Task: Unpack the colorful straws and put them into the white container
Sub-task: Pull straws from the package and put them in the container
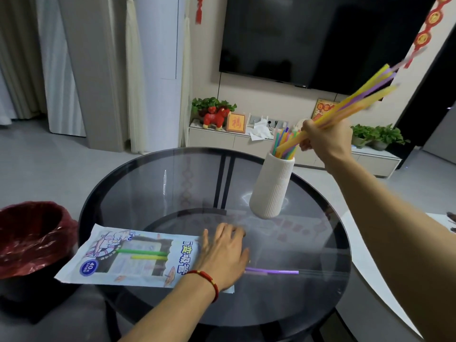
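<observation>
A white ribbed container (pixel 271 188) stands on the round glass table (pixel 148 193), with several colorful straws (pixel 283 141) sticking out of its mouth. My right hand (pixel 325 139) grips a bunch of yellow and purple straws (pixel 365 97), their lower ends at the container's mouth and the upper ends slanting up to the right. My left hand (pixel 222 255) rests flat on the right end of the straw package (pixel 128 255), which lies on the table with a green and a yellow straw inside. A purple straw (pixel 274 271) lies loose on the glass beside that hand.
A bin with a red liner (pixel 32 238) stands left of the table. Behind the table are a low white cabinet (pixel 212 138) with plants and ornaments, and a wall television (pixel 308 38). A white surface edge (pixel 370 255) runs along the right of the table.
</observation>
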Tool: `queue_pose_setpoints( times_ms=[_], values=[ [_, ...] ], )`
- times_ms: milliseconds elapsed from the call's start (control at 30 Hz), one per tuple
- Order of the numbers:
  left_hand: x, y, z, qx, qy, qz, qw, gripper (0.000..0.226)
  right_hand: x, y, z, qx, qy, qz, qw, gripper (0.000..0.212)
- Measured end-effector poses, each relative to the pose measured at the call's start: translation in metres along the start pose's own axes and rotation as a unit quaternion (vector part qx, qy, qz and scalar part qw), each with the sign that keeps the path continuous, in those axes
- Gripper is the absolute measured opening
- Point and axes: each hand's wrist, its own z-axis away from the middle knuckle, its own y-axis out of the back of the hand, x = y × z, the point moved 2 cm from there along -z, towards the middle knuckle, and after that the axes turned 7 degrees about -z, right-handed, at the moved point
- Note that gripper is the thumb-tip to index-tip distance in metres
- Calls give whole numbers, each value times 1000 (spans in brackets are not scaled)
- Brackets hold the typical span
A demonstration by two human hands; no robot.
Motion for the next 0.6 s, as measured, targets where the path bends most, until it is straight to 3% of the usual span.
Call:
queue_pose_setpoints(
  times_ms=[267, 433, 600],
  values=[
    [1, 0, -1, -16, 12, 6, 1000, 39, -9, -27, -12, -83, -17, 140, 987, 20],
    [3, 2, -2, -17, 11, 11, 1000, 41, -13, -36, -11, -123, -30, 179, 976, 36],
    [3, 3, -1, -19, 12, 14, 1000, 40, -18, -34, -13, -80, -15, 142, 986, 36]
  ],
)
